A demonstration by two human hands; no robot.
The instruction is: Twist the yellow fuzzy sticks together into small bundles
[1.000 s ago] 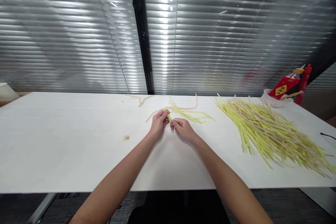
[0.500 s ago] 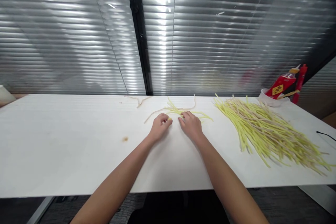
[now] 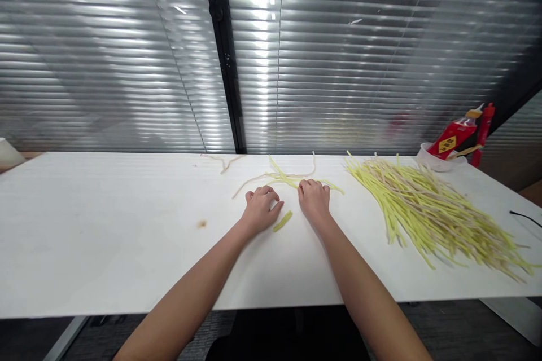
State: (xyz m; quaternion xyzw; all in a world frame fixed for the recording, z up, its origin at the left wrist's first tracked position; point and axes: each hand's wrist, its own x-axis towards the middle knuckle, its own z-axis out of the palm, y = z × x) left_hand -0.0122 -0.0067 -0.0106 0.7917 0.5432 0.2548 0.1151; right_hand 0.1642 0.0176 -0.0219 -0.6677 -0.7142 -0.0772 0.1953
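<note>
My left hand [image 3: 262, 208] hovers at or just above the white table, its fingers bent and apart with nothing between them. Close to its thumb lies a short, folded yellow-green piece [image 3: 282, 221], slanted on the tabletop. My right hand [image 3: 314, 200] has its fingers curled together over several thin yellow strips [image 3: 283, 178], whose ends stick out on both sides of it. A longer beige strip [image 3: 254, 179] runs behind both hands and crosses the yellow ones. What exactly sits under the right fingertips is hidden.
A large heap of yellow and beige strips [image 3: 423, 208] covers the table's right side. Behind it, a red bottle [image 3: 453, 138] leans in a clear plastic bowl [image 3: 438, 164]. Loose beige strips [image 3: 223, 164] lie at the back edge, before blinds [image 3: 339, 56]. A black cable [image 3: 527, 216] lies far right.
The left hand has let go of the short yellow-green piece, which now lies on the table nearer me. The right hand has shifted slightly right and its fingers have closed over the yellow strips.
</note>
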